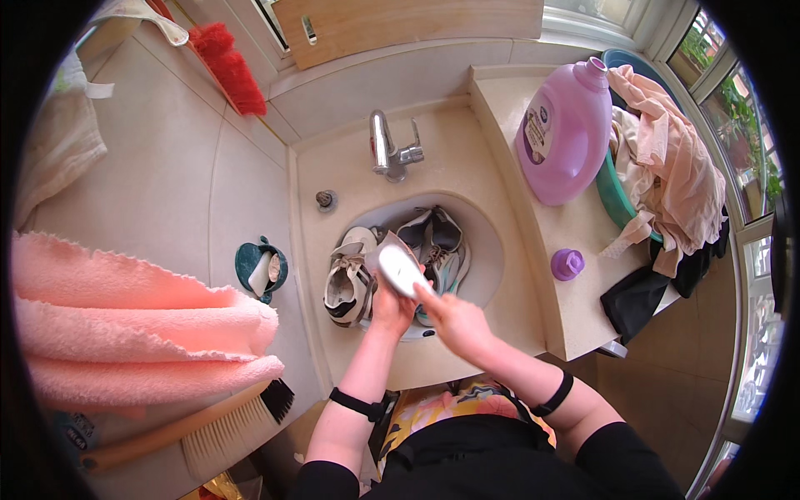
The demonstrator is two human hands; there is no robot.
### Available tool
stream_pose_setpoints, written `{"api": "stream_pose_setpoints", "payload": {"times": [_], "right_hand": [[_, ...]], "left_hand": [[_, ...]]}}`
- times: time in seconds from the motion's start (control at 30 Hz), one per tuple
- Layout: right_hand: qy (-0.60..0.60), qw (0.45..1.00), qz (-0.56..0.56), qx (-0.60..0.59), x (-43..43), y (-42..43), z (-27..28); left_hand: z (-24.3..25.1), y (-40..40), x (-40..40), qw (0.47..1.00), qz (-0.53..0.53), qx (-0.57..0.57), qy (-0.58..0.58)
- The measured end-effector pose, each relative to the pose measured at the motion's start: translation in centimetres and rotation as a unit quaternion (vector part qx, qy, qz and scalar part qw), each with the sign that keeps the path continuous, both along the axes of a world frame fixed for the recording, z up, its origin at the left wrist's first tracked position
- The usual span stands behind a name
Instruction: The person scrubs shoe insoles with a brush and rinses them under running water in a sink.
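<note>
Over the oval sink basin (490, 269), my right hand (459, 322) grips a white scrub brush (400, 270) by its narrow end. My left hand (395, 306) holds a pale, flat item (392, 240) beneath the brush, perhaps a shoe insole; the brush covers most of it. A white and black sneaker (351, 275) lies in the left of the basin, partly on its rim. More sneakers (447, 250) with brown laces and light blue trim rest in the basin behind my hands. The chrome faucet (387, 150) stands behind the basin.
On the right ledge are a purple detergent bottle (562, 137), its purple cap (567, 264) and a green basin (615, 194) heaped with clothes. At left are a green soap dish (280, 275), pink towels (150, 325) and a long-handled bristle brush (231, 431). A drain stopper (325, 200) sits beside the faucet.
</note>
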State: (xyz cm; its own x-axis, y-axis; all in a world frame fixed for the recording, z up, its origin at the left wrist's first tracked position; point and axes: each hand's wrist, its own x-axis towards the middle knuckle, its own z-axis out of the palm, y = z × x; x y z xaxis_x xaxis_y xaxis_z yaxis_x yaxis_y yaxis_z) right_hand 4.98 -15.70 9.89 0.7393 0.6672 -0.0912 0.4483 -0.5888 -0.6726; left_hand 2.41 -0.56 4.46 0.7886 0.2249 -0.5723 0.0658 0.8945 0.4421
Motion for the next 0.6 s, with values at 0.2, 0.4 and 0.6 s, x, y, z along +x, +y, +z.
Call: {"api": "stream_pose_setpoints", "payload": {"times": [0.2,0.4,0.6], "right_hand": [[-0.010,0.999,-0.027,-0.041,1.9,0.9,-2.6],[0.039,0.996,0.020,-0.072,0.6,-0.6,-1.3],[0.053,0.994,0.035,-0.094,-1.2,-0.9,0.1]], "left_hand": [[-1.8,-2.2,1.3,0.982,0.060,-0.174,-0.040],[-3.4,-2.2,0.3,0.998,-0.016,-0.062,-0.006],[-1.1,0.2,0.0,0.995,-0.035,-0.090,0.001]]}}
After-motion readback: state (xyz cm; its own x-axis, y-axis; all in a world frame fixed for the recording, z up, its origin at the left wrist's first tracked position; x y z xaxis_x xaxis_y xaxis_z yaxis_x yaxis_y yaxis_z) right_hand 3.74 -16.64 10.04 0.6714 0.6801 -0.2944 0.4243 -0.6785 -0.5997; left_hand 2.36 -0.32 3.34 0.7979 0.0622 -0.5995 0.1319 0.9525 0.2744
